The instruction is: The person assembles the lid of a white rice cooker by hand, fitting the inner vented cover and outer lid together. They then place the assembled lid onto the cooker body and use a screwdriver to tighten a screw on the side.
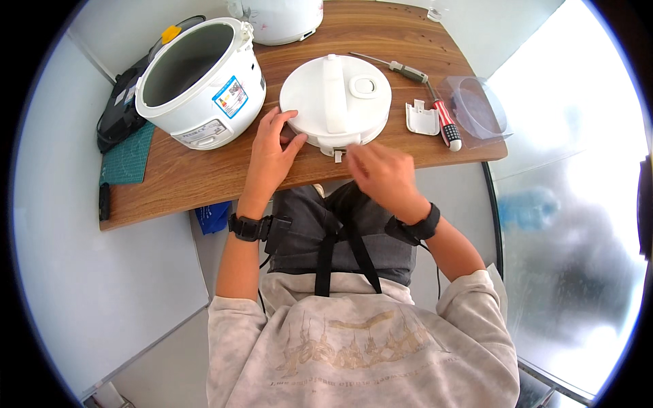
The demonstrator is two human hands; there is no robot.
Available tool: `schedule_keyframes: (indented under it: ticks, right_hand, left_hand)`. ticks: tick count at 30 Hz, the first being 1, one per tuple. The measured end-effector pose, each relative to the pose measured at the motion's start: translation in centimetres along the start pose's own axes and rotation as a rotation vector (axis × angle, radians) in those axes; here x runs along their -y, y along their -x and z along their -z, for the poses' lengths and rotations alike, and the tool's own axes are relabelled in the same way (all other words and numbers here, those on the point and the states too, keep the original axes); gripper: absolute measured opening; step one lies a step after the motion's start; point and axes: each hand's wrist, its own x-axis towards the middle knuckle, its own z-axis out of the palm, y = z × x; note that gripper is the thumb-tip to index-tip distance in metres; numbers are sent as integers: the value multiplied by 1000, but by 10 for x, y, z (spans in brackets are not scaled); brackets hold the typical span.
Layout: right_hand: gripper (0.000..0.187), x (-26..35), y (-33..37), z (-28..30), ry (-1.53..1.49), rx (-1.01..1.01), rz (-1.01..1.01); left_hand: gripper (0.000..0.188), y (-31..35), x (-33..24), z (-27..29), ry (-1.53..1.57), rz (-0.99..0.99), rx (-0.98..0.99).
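The white lid (pixel 336 100) lies flat on the wooden table (pixel 204 173), just ahead of both hands, its hinge end turned toward the person; the left hand (pixel 272 151) is spread open against the lid's near-left rim, fingers curled over the edge and bracing it rather than gripping it; the right hand (pixel 384 171) is blurred, held just off the table edge below the hinge tab (pixel 338 154), fingers drawn together as if pinching something small, though whether anything is held cannot be told. The work in hand is judged to be at the hinge; it is best done with the lid kept pressed flat by the left hand so it cannot slide or tip, and with the right fingertips brought square onto the tab, force being applied gently, since thin plastic of that kind is likely to snap if twisted. Beyond the left hand stands the open cooker body (pixel 198 81), with a dark bag (pixel 122 102) and a green mat (pixel 129 153) farther left; beyond the right hand lie a small white cover (pixel 422 118), a red-handled screwdriver (pixel 445 122), a grey-handled screwdriver (pixel 401 68) and a clear lid (pixel 476 109), all within reach and well apart from the lid; a second white appliance (pixel 282 20) sits at the far edge.
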Motion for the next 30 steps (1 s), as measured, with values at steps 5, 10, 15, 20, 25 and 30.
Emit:
schedule_keyframes:
  ticks: [5,10,15,20,25,30]
  right_hand:
    - [27,-31,-33,14,-219,-110,-456]
    - [53,-82,-52,-24,-177,-114,-436]
    - [65,-78,-54,-34,-348,70,-618]
    - [64,-84,-47,-35,-314,47,-541]
    - [60,-85,-46,-31,-317,66,-575]
    - [59,-90,-47,-26,-346,81,-571]
  left_hand:
    - [39,-2,0,-1,140,61,-14]
    - [39,-11,-1,-4,161,171,-63]
    - [39,-15,0,-7,77,143,-58]
    - [39,-17,9,-8,158,105,-54]
    - [40,-18,11,-11,228,95,-35]
    - [36,-17,6,-8,252,77,-7]
